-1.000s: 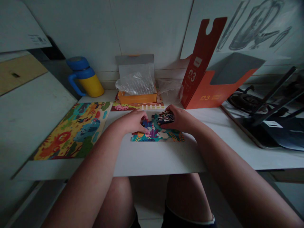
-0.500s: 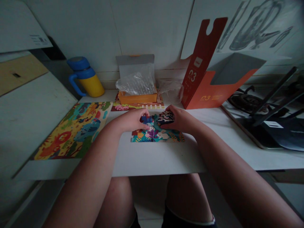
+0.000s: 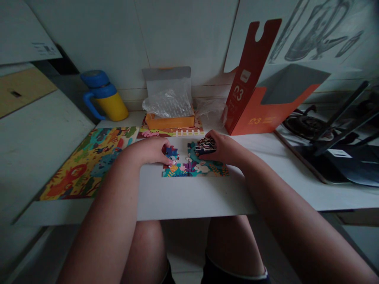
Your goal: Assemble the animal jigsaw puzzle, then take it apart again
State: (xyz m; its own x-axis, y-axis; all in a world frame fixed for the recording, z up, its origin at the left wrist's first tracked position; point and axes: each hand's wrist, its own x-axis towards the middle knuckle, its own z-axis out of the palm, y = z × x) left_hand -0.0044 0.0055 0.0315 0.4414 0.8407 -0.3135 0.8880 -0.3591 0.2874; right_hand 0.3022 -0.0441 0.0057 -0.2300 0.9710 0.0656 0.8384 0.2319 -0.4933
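A partly built colourful jigsaw puzzle (image 3: 204, 169) lies on the white table (image 3: 189, 197) in front of me. My left hand (image 3: 148, 150) is closed in a pinch on a blue puzzle piece (image 3: 171, 153) at the puzzle's upper left corner. My right hand (image 3: 223, 149) is curled around a small stack of dark puzzle pieces (image 3: 205, 145) just above the puzzle's right part.
A finished colourful puzzle picture (image 3: 89, 161) lies at the left. Behind stand a yellow jug with a blue lid (image 3: 105, 98), an orange box with plastic wrap (image 3: 169, 110) and an orange-red cardboard sleeve (image 3: 260, 94). A gas stove (image 3: 325, 138) is at the right.
My left hand has drawn back to the left with the blue piece, from the puzzle's middle to its upper left corner. My right hand has stayed put.
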